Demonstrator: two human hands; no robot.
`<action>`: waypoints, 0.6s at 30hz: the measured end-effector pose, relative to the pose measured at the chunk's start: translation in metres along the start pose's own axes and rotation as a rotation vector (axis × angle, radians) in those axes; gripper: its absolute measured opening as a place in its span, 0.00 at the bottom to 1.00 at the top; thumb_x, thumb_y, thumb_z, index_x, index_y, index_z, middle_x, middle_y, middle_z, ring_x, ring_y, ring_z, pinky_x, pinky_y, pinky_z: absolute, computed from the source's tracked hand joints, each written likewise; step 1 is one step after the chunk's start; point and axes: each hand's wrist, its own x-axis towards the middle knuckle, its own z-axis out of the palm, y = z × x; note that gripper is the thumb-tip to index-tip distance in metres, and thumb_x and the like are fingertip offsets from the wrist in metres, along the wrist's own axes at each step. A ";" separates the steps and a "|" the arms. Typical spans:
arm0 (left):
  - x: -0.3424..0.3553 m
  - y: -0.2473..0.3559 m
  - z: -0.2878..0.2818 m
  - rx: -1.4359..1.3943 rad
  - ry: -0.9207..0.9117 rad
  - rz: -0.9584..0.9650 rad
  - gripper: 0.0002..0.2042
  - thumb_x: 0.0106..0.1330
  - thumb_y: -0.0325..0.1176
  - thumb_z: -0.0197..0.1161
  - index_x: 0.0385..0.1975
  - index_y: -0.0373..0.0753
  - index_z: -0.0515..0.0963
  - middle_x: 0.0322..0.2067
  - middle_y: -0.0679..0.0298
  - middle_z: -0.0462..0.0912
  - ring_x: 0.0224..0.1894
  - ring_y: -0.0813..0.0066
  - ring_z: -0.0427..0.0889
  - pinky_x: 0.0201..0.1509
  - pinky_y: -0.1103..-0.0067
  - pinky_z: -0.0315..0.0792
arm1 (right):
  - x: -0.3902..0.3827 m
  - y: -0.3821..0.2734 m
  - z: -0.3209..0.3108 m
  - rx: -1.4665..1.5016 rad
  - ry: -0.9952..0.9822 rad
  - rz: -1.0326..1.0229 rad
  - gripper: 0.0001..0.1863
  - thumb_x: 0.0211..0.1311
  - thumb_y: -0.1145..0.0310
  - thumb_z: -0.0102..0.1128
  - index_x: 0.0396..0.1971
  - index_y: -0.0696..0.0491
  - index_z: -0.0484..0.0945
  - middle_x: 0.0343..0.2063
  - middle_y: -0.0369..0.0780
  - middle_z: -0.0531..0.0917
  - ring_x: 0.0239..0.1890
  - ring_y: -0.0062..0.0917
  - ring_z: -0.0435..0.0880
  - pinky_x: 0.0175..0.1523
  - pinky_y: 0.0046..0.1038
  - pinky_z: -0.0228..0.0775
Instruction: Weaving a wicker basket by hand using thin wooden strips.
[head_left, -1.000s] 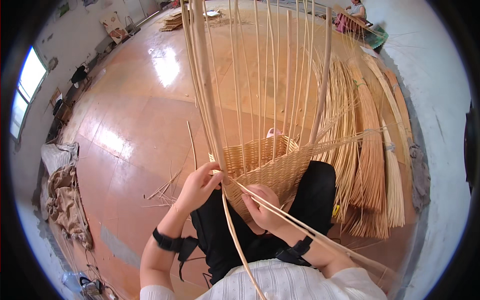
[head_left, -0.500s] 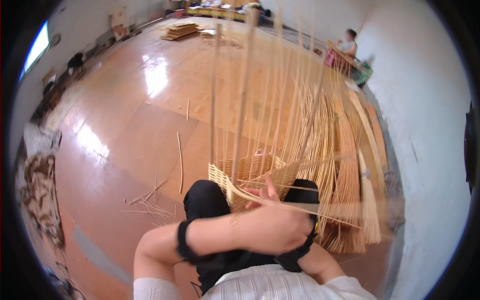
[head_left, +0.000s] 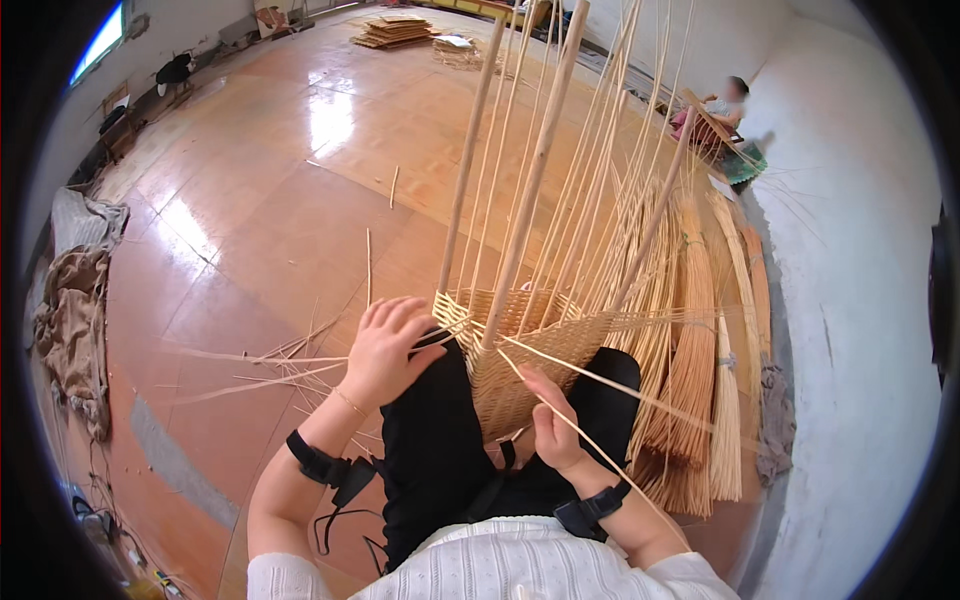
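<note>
Lower edge is cutting off the wearer's white shirt. Woven basket is resting between the black-trousered knees, its underside out of sight. Right hand is staying close by the basket's near corner, thumb raised, one thin strand running past thumb and forefinger; palm is hidden, cannot tell whether it is pinching. A second strand is passing above, its outer end blurring. Left hand is hovering beside the basket's left corner, thumb and fingertips standing apart, pale strands running through; cannot tell whether they are being gripped deeper in. Their ends are blurring over the floor. Poles are leaning up from the basket, some tops being cut off. Cane bundles are lying toward the floor's right edge, partly covering one another. Near the floor's far right corner another person is sitting, lap work hard to make out. Flat pieces are lying stacked toward the far edge.
</note>
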 end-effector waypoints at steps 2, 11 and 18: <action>0.004 0.021 -0.004 -0.016 -0.019 0.156 0.19 0.57 0.43 0.71 0.46 0.44 0.78 0.55 0.59 0.76 0.60 0.55 0.72 0.68 0.56 0.60 | 0.023 -0.014 0.007 0.011 0.054 -0.053 0.15 0.75 0.67 0.47 0.54 0.59 0.74 0.54 0.48 0.81 0.62 0.39 0.76 0.69 0.34 0.62; 0.010 0.045 0.022 -0.189 0.288 0.108 0.12 0.58 0.31 0.69 0.36 0.38 0.71 0.31 0.61 0.79 0.35 0.61 0.80 0.49 0.66 0.72 | 0.100 -0.046 0.028 -0.017 0.025 0.285 0.15 0.67 0.65 0.62 0.46 0.59 0.78 0.37 0.43 0.86 0.30 0.26 0.86 0.37 0.28 0.76; 0.022 0.007 0.025 -0.782 -0.059 -0.550 0.10 0.65 0.30 0.66 0.35 0.35 0.70 0.27 0.66 0.75 0.29 0.80 0.75 0.33 0.81 0.70 | 0.097 0.009 0.028 -0.354 -0.044 0.315 0.26 0.59 0.52 0.67 0.49 0.55 0.77 0.37 0.37 0.83 0.38 0.25 0.82 0.62 0.36 0.52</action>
